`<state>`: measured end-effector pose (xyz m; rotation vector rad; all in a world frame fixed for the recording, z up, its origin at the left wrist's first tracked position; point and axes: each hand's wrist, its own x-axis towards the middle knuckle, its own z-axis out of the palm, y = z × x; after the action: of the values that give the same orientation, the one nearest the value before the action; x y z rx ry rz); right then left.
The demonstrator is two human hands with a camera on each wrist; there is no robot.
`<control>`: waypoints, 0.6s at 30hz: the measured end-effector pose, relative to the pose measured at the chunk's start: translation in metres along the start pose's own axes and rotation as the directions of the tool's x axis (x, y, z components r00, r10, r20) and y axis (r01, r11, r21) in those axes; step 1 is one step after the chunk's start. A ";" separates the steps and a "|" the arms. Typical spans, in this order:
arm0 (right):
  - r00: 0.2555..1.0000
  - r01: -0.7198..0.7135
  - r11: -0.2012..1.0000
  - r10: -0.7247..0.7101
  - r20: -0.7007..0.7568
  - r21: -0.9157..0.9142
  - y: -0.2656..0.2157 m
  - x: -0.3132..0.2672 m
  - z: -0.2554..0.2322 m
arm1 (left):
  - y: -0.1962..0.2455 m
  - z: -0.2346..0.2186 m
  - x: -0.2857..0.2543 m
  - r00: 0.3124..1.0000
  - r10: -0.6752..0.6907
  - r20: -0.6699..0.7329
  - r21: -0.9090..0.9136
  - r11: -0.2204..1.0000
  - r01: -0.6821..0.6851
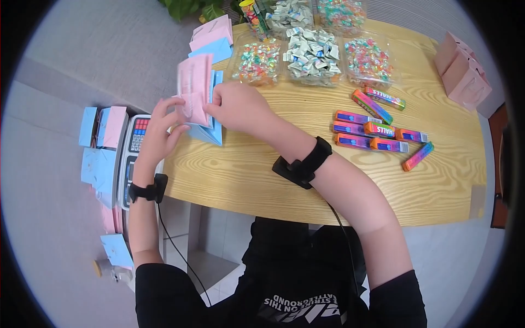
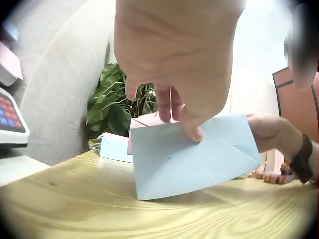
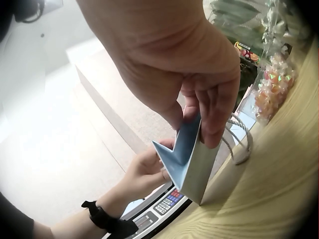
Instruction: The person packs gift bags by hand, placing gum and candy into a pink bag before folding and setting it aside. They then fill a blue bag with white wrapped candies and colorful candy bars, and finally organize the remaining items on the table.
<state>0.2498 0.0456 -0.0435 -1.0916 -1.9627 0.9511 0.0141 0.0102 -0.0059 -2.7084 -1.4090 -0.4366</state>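
Both hands hold a small pink and blue paper gift bag (image 1: pixel 194 82) above the left end of the table. My left hand (image 1: pixel 164 128) pinches its near left side; in the left wrist view the thumb lies on the light blue panel (image 2: pixel 194 159) and the fingers reach over to the pink side. At the opposite edge my right hand (image 1: pixel 240 104) pinches the paper between thumb and fingers. A folded blue side shows in the right wrist view, with white rope handles (image 3: pixel 241 144) hanging beside it. The inside of the bag is hidden.
Clear tubs of wrapped candy (image 1: pixel 311 57) line the table's back. Several Halls candy sticks (image 1: pixel 380 129) lie to the right, near pink bags (image 1: pixel 465 76). On the left, a scale (image 1: pixel 134 142) stands beside stacked pink and blue bags (image 1: pixel 104 164). More bags (image 1: pixel 213 41) lie behind my hands.
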 end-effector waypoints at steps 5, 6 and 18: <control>0.981 0.022 0.992 -0.044 -0.189 -0.122 0.014 0.005 0.014 | 0.018 -0.004 0.012 0.980 0.194 -0.054 0.149 0.972 -0.184; 0.981 0.020 0.993 -0.042 -0.189 -0.118 0.014 0.002 0.011 | 0.012 -0.002 0.010 0.995 0.089 0.033 0.044 0.995 -0.091; 0.977 0.116 0.883 -0.184 -0.108 -0.455 -0.039 -0.020 -0.054 | -0.066 -0.023 0.011 0.921 -0.291 0.261 -0.117 0.937 0.329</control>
<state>0.2882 0.0274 0.0116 -1.1929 -2.1594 0.3239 -0.0383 0.0530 0.0140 -2.7385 -1.9661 -0.2489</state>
